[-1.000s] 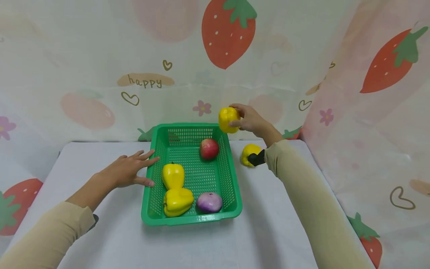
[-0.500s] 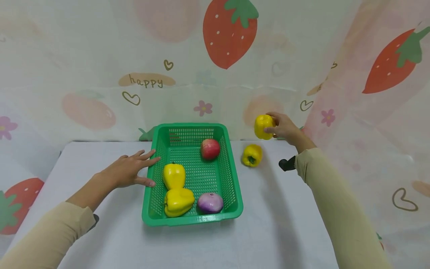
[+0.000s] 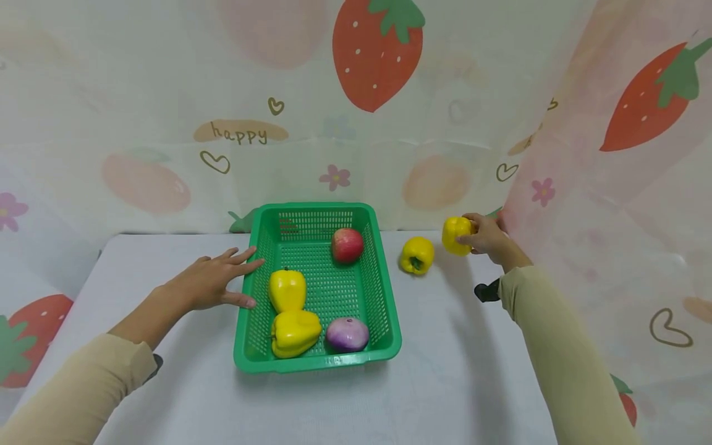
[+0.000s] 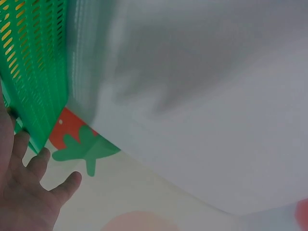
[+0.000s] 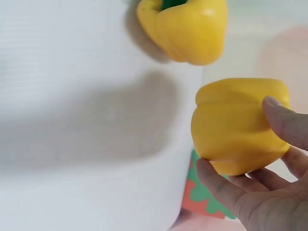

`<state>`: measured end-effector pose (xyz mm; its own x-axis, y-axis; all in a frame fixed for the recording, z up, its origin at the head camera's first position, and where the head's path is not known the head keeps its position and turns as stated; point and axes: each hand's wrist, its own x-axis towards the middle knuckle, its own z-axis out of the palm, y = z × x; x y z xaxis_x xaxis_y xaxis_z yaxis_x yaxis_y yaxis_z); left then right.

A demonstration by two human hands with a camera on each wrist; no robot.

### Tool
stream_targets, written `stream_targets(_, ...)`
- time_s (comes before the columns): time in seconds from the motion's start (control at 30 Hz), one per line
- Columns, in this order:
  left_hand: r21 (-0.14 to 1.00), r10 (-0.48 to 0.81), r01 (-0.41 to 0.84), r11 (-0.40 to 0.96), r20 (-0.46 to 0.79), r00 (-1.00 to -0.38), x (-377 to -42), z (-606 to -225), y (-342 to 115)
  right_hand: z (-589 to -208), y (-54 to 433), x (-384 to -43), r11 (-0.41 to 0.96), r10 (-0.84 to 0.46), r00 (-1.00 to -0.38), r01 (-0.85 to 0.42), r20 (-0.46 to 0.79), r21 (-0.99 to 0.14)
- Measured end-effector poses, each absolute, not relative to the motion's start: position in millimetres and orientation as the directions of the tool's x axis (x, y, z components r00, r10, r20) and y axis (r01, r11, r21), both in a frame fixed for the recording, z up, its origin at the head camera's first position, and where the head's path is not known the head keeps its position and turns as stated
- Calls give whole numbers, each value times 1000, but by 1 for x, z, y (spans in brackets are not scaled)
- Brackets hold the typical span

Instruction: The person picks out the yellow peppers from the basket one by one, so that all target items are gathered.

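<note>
My right hand (image 3: pixel 491 238) grips a yellow bell pepper (image 3: pixel 457 235) near the table's back right. In the right wrist view, thumb and fingers wrap the held pepper (image 5: pixel 240 125), and its shadow falls on the tabletop apart from it. Just left of it lies another yellow bell pepper (image 3: pixel 417 256), green stem end toward me. My left hand (image 3: pixel 208 284) rests with spread, straight fingers at the left rim of a green plastic basket (image 3: pixel 392 309). Inside the basket are two yellow bell peppers (image 3: pixel 296 334), a red apple (image 3: pixel 347 245) and a purple onion (image 3: pixel 347 335).
The basket stands on a white-covered table (image 3: pixel 434 395). A printed cloth (image 3: pixel 467 99) with strawberries hangs behind the table's back edge and along the right side. Bare tabletop lies in front of the basket and to its right.
My right hand has carried the yellow bell pepper from above the basket's back right corner to the right, then lowered it toward the table. The left hand and basket have stayed put.
</note>
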<state>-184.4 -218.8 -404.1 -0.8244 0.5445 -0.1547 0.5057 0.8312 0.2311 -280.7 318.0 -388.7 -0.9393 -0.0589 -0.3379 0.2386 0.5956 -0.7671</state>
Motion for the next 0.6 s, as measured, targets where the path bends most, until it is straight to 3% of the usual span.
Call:
stream_targets(0.4,239,543,502,831,-153,-826,-184,-406,-221,-433,334,-275,626,17,-956,238,-293,-743)
stream_targets(0.6,245,542,499,831,-155,-826,-183,-405,-221,-446,336,-274,587,35,-938,298,-344,-753)
